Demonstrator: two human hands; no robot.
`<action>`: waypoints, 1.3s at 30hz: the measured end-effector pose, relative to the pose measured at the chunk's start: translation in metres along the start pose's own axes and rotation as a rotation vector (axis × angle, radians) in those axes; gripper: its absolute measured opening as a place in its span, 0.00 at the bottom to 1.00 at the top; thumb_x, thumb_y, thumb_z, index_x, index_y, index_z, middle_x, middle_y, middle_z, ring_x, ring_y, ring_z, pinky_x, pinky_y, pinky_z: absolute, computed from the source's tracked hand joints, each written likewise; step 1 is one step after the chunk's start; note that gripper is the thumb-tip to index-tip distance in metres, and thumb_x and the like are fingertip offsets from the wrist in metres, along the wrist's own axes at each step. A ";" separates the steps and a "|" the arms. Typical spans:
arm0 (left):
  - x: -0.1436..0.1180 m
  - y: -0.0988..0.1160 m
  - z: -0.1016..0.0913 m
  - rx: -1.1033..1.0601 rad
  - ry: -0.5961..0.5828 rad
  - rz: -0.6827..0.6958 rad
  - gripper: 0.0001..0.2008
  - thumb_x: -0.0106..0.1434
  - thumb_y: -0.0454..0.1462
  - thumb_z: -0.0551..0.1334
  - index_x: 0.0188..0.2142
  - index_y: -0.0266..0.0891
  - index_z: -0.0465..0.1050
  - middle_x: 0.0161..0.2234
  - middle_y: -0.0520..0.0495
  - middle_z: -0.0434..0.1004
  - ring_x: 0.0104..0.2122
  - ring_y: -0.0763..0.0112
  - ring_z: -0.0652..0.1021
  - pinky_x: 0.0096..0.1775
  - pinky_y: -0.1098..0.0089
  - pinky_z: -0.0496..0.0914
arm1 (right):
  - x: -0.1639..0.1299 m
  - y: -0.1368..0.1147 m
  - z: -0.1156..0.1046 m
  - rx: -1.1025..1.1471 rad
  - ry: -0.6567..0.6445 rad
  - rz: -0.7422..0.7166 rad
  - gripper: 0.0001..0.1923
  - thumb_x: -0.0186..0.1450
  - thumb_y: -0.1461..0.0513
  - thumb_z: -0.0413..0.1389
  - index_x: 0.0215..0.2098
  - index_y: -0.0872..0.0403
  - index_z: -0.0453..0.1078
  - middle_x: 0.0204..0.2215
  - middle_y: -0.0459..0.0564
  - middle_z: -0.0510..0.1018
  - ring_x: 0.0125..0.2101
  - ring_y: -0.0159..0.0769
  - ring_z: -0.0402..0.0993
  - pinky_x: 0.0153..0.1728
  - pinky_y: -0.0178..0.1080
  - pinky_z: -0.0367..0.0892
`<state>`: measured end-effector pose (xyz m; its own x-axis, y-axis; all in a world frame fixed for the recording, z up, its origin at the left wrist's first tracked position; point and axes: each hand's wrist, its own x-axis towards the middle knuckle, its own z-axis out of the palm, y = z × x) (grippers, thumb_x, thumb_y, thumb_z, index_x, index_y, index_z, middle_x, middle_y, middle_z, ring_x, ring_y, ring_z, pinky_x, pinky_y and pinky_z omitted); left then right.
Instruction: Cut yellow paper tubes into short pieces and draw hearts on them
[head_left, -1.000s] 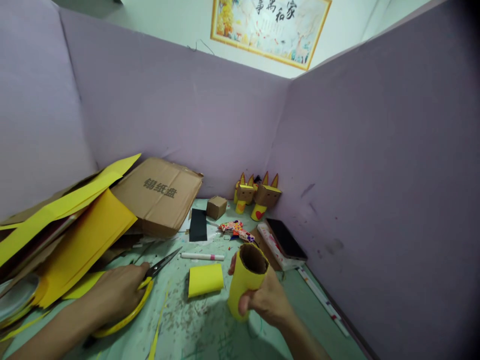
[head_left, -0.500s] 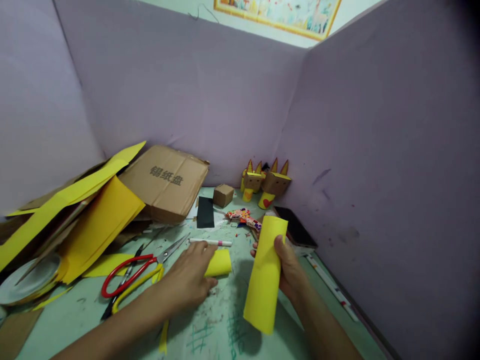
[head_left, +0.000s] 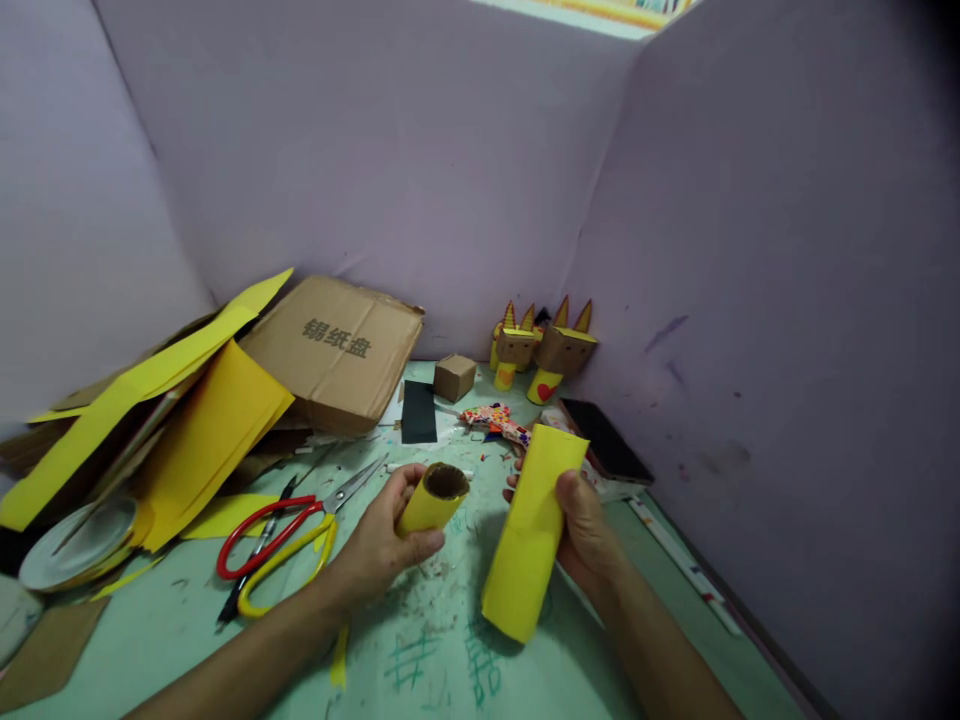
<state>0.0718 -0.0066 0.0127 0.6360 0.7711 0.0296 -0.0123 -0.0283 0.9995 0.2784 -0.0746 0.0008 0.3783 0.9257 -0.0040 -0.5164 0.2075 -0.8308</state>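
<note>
- A short yellow tube (head_left: 429, 512), lying on the green table (head_left: 442, 620) half a second ago, is now up in the worker's left hand (head_left: 379, 545), gripped between thumb and fingers, its brown open end tipped upward.
- The right hand (head_left: 589, 530) keeps its hold on a long yellow tube (head_left: 534, 540), fingers behind and thumb in front; the tube slants, its upper end leaning right. Whether its lower end touches the table, I cannot tell from here.
- The two tubes face each other, near but apart. To an onlooker, the work appears to have turned from cutting to handling the pair.
- Scissors (head_left: 319, 515), in the left hand a second ago, lie untouched on the table, blades slightly parted, across a black pen (head_left: 259, 548).
- At the back, horned cardboard figures (head_left: 568, 350) stand near a small cardboard box (head_left: 454, 378).
</note>
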 end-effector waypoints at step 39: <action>-0.028 -0.009 0.028 -0.200 0.014 -0.136 0.32 0.62 0.50 0.57 0.62 0.39 0.53 0.59 0.40 0.64 0.55 0.55 0.68 0.53 0.61 0.65 | -0.018 0.041 0.029 0.106 -0.127 0.355 0.31 0.55 0.41 0.58 0.42 0.58 0.72 0.37 0.57 0.81 0.37 0.47 0.78 0.42 0.47 0.71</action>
<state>0.0755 -0.0454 0.0021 0.6316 0.7680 -0.1063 -0.0808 0.2016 0.9761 0.2285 -0.0739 -0.0172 0.0675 0.9761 -0.2065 -0.6770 -0.1072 -0.7281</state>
